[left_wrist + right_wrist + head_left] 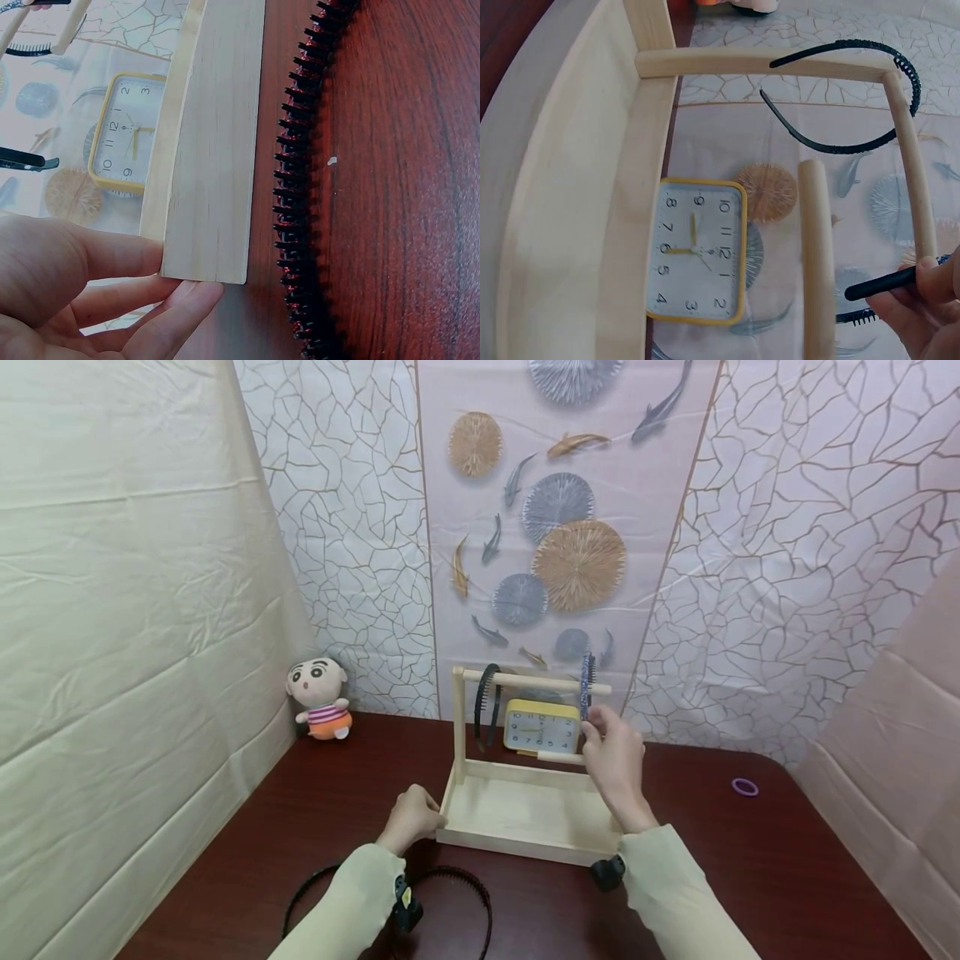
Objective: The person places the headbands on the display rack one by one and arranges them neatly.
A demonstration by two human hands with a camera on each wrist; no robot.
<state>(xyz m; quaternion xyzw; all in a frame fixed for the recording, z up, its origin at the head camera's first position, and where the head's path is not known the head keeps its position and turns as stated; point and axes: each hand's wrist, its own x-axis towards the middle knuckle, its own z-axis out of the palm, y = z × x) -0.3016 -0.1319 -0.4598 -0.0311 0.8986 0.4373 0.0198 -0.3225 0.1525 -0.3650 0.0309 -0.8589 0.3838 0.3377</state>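
Observation:
A pale wooden rack with a low tray, an upright and horizontal bars stands on the table. My left hand grips the tray's front left corner, thumb and fingers on either side of the wood in the left wrist view. With thumb and fingers, my right hand pinches a blue glittery headband at the right end of the upper bar; its dark tip pokes out past the fingers in the right wrist view. Farther left on that bar hangs a black toothed headband.
Another black toothed headband lies on the table in front of the tray, partly under my left forearm. A yellow alarm clock stands behind the tray. A plush doll sits at the back left, and a purple ring lies at right.

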